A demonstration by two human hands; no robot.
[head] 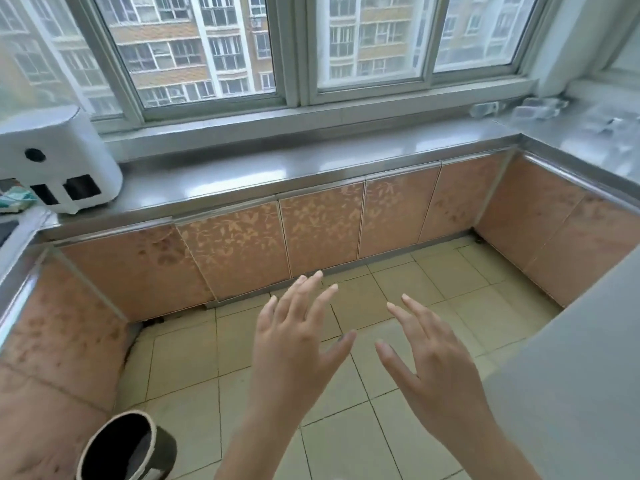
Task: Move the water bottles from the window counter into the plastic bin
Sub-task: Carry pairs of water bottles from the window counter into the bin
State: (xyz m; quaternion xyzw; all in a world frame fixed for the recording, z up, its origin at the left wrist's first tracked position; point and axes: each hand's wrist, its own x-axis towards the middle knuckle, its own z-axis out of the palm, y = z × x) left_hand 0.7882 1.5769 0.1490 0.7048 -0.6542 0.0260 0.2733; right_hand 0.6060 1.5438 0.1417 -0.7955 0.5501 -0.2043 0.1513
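Both my hands are raised in front of me over the tiled floor, fingers spread, holding nothing. My left hand (298, 337) is left of centre and my right hand (433, 358) beside it, a short gap between them. The steel window counter (277, 171) runs across the view under the window, well beyond my fingertips. At its far right corner lie a few clear plastic water bottles (540, 107), blurred, on their sides. No plastic bin is in view.
A white appliance (59, 161) stands on the counter's left end, with a patterned cloth (15, 199) beside it. Orange patterned cabinet doors (322, 230) line three sides. A dark round waste bin (128, 448) sits on the floor at lower left. A grey surface (588, 375) fills the right foreground.
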